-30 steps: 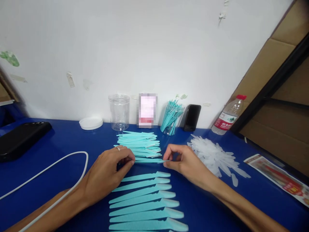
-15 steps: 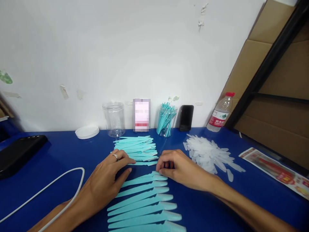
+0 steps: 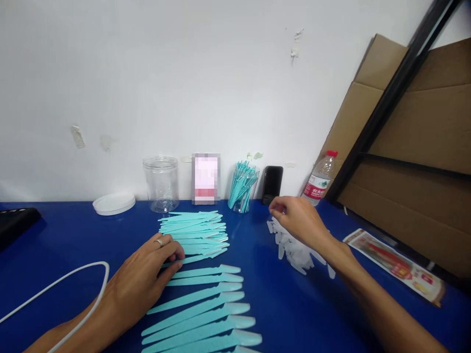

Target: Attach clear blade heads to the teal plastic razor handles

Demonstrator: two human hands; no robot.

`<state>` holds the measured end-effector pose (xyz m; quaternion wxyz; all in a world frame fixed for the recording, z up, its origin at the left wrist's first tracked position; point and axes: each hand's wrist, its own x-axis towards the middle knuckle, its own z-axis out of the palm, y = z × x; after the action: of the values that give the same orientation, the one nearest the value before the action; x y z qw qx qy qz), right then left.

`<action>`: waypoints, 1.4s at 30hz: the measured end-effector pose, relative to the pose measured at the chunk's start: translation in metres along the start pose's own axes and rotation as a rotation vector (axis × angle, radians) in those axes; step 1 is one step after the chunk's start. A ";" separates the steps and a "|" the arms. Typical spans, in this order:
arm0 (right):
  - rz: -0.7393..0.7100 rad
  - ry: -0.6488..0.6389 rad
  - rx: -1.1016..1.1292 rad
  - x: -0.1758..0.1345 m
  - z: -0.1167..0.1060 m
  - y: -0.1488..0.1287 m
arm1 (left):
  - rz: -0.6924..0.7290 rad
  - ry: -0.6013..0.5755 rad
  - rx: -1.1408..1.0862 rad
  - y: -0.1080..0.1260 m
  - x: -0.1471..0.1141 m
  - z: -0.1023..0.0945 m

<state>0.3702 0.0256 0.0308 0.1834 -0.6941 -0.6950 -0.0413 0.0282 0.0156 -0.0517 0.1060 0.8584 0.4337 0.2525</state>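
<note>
My left hand, with a ring on one finger, pinches the handle end of a teal eyebrow razor lying at the near edge of a pile of similar razors. Nearer to me, a column of eyebrow razors with translucent caps over their blades lies side by side. My right hand hovers above a heap of whitish translucent caps. Its fingers are loosely curled with a gap to the thumb, and nothing shows between them. The hand and forearm cover part of the heap.
Along the wall stand a white lid, an empty clear jar, a blurred pink-and-white card, a jar of teal razors, a black phone and a water bottle. A white cable crosses my left forearm. A printed packet lies right.
My right hand has left the razors and moved right and up, over the cap heap. My left hand stays by the pile's near edge. The whole view has shifted to the right.
</note>
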 end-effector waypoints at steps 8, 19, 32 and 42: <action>0.004 -0.138 -0.237 0.001 0.033 0.010 | 0.001 0.112 -0.009 0.013 -0.002 -0.003; -0.040 -0.179 -0.265 0.000 0.040 0.009 | -0.151 0.139 -0.176 0.044 -0.006 -0.016; -0.036 -0.075 0.324 -0.002 0.032 -0.010 | -0.171 0.057 -0.150 0.033 -0.003 -0.013; 0.182 -0.492 1.430 -0.039 0.033 -0.065 | -0.163 0.083 -0.206 0.035 -0.004 -0.009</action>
<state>0.2987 -0.0032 0.0013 0.4307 -0.4502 -0.5133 0.5902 0.0459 -0.0088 -0.0310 0.1957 0.7937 0.4779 0.3215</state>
